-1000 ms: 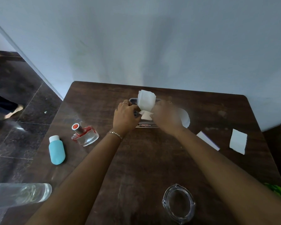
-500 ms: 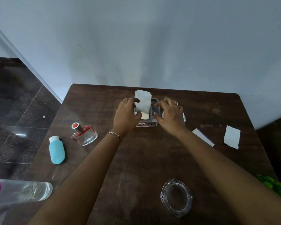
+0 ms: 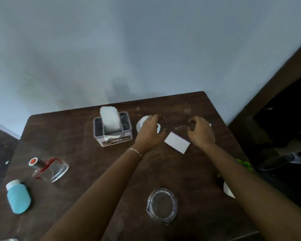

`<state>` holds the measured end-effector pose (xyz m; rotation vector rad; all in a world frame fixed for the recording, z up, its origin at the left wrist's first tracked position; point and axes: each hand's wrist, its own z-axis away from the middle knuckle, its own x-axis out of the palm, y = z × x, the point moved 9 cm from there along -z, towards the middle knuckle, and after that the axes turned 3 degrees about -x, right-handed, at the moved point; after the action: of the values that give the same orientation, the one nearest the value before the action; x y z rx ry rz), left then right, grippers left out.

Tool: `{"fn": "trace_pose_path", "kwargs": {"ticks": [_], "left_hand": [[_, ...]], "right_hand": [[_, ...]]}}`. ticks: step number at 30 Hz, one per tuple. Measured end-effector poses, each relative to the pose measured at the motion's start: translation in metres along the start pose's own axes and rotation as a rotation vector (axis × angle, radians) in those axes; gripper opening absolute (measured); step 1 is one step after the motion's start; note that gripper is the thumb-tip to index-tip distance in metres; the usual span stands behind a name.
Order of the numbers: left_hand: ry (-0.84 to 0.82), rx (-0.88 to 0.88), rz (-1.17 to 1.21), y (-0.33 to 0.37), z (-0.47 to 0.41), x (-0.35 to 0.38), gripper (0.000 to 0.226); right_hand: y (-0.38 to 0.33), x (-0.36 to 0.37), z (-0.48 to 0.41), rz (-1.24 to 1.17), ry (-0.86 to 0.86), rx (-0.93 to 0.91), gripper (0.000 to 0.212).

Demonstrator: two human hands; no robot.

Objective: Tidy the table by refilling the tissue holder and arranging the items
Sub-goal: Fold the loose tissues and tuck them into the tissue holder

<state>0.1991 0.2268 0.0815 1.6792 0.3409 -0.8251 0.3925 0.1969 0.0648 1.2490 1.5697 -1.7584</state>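
Note:
The grey tissue holder [image 3: 112, 134] stands at the back of the dark wooden table [image 3: 87, 171], with a white tissue [image 3: 109, 119] sticking up out of it. Both hands are to its right, away from it. My left hand [image 3: 149, 132] hovers with loosely curled fingers over a round white object [image 3: 140, 122], mostly hidden beneath it. My right hand [image 3: 200, 131] is curled and holds nothing; a sliver of white shows behind it. A flat white rectangular piece [image 3: 177, 142] lies on the table between the two hands.
A clear perfume bottle with red trim [image 3: 49, 168] and a blue bottle [image 3: 18, 196] lie at the left. A clear glass jar [image 3: 162, 205] sits near the front. Something green [image 3: 243, 164] and a white scrap [image 3: 228, 190] are at the right edge. A wall runs behind the table.
Both hands have let go of the tissue holder and moved right, to either side of the white rectangular piece. The tissue stays upright in the holder. The view has shifted right.

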Motion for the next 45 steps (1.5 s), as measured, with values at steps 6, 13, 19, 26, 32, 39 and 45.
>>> {"fn": "trace_pose_path", "kwargs": {"ticks": [6, 13, 19, 26, 32, 39, 45], "left_hand": [[-0.202, 0.032, -0.099, 0.02, -0.012, 0.067, 0.048], [-0.294, 0.024, -0.18, -0.007, -0.024, 0.102, 0.038], [-0.355, 0.023, -0.171, -0.022, -0.027, 0.118, 0.025], [-0.382, -0.023, -0.165, -0.031, -0.034, 0.125, 0.027], [-0.385, 0.001, -0.118, -0.023, -0.033, 0.12, 0.022], [-0.329, -0.099, 0.004, -0.009, -0.032, 0.102, 0.021], [-0.515, -0.571, 0.81, -0.004, -0.007, 0.078, 0.02]], "right_hand": [[0.062, -0.004, -0.007, 0.041, -0.069, 0.171, 0.029], [0.088, 0.027, -0.012, 0.128, -0.148, 0.267, 0.047], [0.09, 0.036, -0.021, 0.221, -0.118, 0.247, 0.044], [0.087, 0.034, -0.032, 0.32, -0.095, 0.14, 0.034], [0.085, 0.029, -0.04, 0.358, -0.107, 0.071, 0.022], [0.065, -0.005, -0.044, -0.009, -0.032, 0.133, 0.009], [0.0, 0.004, -0.017, -0.968, -0.245, 0.215, 0.005]]}}
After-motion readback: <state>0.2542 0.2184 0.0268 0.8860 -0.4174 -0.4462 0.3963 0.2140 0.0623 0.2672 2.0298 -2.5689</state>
